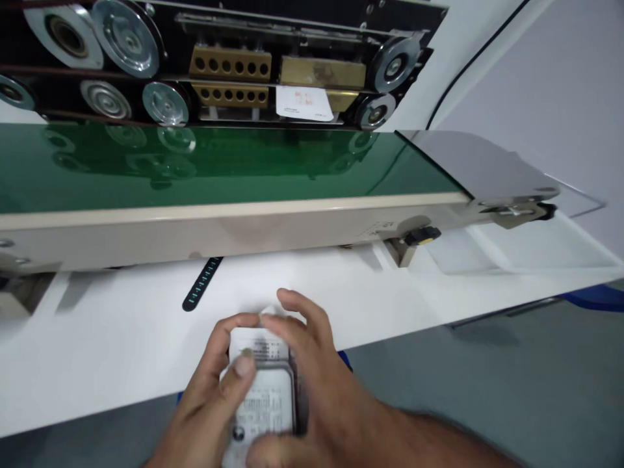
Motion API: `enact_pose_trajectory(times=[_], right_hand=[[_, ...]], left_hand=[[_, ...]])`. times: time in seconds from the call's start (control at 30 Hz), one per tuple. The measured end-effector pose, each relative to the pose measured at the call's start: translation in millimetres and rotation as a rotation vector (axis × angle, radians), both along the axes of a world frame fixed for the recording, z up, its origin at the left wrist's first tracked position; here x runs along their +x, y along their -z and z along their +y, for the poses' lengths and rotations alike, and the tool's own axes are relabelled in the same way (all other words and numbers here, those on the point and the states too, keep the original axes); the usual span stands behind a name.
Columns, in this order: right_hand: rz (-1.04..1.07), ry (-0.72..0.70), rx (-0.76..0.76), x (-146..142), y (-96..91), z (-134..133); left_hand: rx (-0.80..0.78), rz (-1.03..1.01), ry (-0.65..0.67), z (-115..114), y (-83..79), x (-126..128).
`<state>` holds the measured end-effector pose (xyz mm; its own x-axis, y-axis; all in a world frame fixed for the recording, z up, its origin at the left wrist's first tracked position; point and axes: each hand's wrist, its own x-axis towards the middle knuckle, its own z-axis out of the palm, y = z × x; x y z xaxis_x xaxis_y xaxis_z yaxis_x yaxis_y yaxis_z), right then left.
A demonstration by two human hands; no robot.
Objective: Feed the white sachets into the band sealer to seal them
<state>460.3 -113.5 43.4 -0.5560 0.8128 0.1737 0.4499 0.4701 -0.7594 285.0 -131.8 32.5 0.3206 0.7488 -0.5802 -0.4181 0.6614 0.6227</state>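
Both hands on one packet, low centre of view, over the front edge of the white table. Packet is flat, rectangular with rounded corners, glossy clear film over a white printed label; top flap is thin and slightly crumpled.

Left hand: thumb pressed flat on the packet face, fingers curled round its left edge and top corner. Right hand: fingers bent narrow over the top flap and right edge, pinching it; index finger lifted a bit above the rest. Packet is held between the two, partly hidden by them.

Behind it, a sealing machine: smooth green belt, shiny enough to mirror the metal wheels above. Wheels are round, brushed steel, on a black plate. Two brass blocks with a row of drilled holes, one above the other. A white packet sits in the slot just right of them. Beige painted frame under the belt, black-and-yellow knob at its right end. Black strip with pale ticks lies on the table, well apart from the hands. Grey metal plate at the belt's right end.
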Motion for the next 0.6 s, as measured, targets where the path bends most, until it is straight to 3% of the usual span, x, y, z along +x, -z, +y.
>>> enact_pose_trajectory(times=[0.1,0.2,0.3,0.37,0.43,0.5,0.6], right_hand=[[0.168,0.243,-0.105,-4,4.8,-4],[0.322,0.417,-0.242,-3,7.3,-3],[0.481,0.447,-0.444,-3,9.7,-2],[0.651,0.459,-0.493,-4,8.8,0],[0.838,0.496,-0.402,-4,4.2,2],[0.929,0.501,-0.188,-1,-3.4,5],[0.845,0.330,0.075,8,-13.9,11]], left_hand=[[0.072,0.003,-0.004,2,-3.6,2],[0.119,0.018,0.082,3,-6.8,4],[0.149,0.039,0.137,4,-5.4,7],[0.184,0.051,0.124,5,-2.2,9],[0.206,0.061,0.100,7,0.8,11],[0.196,0.078,0.097,9,2.0,12],[0.187,0.090,0.072,14,-0.6,12]])
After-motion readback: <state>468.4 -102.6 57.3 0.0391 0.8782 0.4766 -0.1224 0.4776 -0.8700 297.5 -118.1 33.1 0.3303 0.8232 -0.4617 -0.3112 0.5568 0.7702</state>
